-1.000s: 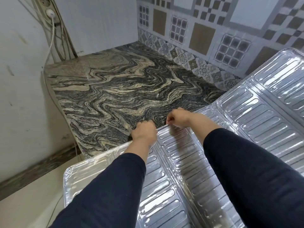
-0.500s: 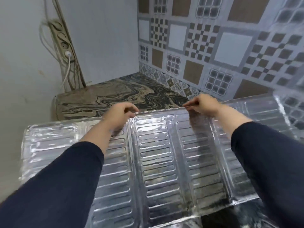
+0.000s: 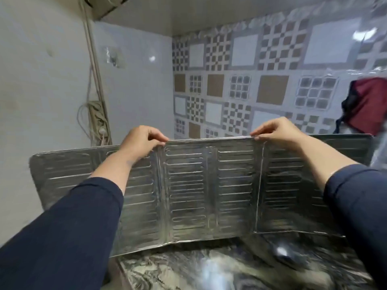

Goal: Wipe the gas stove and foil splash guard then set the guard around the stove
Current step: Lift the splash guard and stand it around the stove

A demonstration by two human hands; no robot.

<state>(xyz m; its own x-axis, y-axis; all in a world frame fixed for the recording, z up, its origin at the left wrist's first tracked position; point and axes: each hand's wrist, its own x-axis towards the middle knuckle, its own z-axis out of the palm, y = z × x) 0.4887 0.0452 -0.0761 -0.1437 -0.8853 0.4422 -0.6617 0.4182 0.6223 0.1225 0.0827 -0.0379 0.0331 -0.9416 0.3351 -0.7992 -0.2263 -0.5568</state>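
The foil splash guard (image 3: 209, 189) stands upright across the middle of the view, a silver ribbed sheet with several folding panels, its bottom edge near the marbled countertop (image 3: 209, 268). My left hand (image 3: 140, 142) pinches its top edge left of centre. My right hand (image 3: 276, 132) pinches the same edge further right. The side panels angle slightly toward me. No gas stove is in view.
A patterned tile wall (image 3: 251, 80) rises behind the guard, and a plain white wall (image 3: 41, 80) with a power strip and cords (image 3: 96, 120) stands at the left. A red cloth or bag (image 3: 368, 105) hangs at the far right.
The guard went from lying tilted over the counter to standing upright. Both hands rose and spread apart along its top edge, and the view tilted up toward the wall.
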